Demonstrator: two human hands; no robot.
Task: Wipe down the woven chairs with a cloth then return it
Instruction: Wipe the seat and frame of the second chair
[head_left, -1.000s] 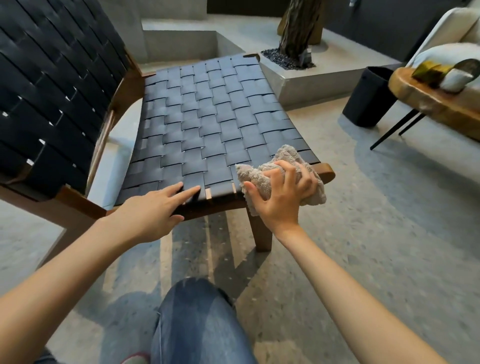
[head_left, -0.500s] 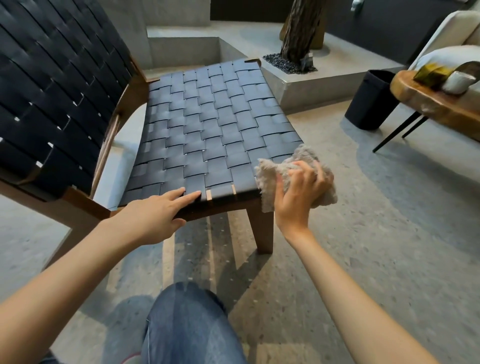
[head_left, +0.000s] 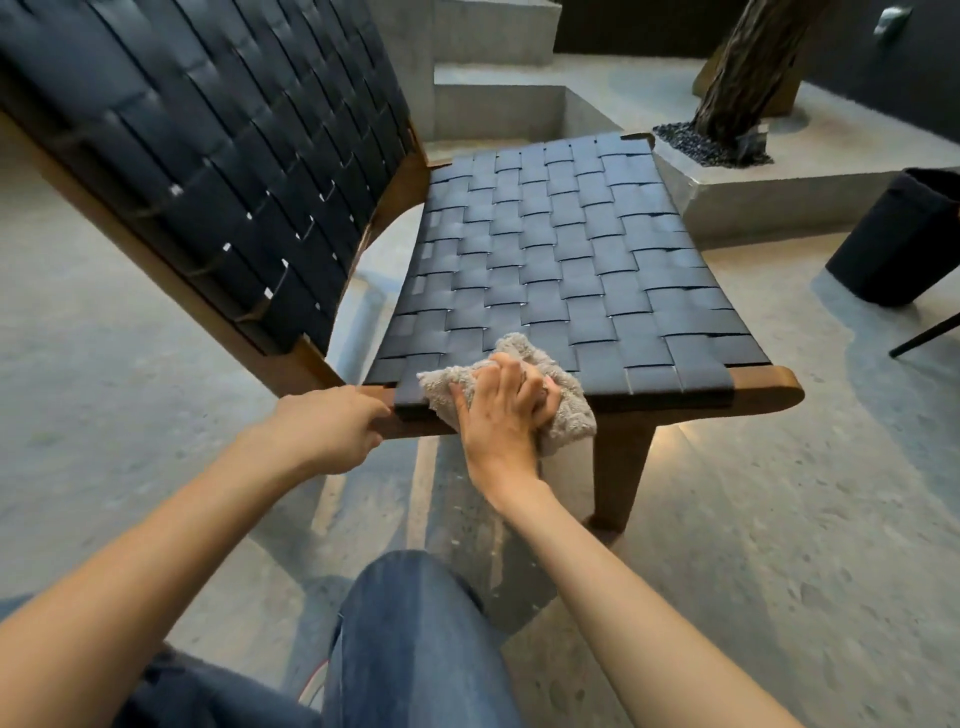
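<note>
The right hand (head_left: 506, 410) held a bunched grey cloth (head_left: 563, 410) against the front edge of the woven chair (head_left: 550, 270), while the left hand (head_left: 324, 428) gripped its wooden rail.

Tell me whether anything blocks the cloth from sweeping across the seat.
Nothing visible does. The right hand grips the cloth at the front edge of the seat; the left hand holds the frame beside it, out of the way.
</note>
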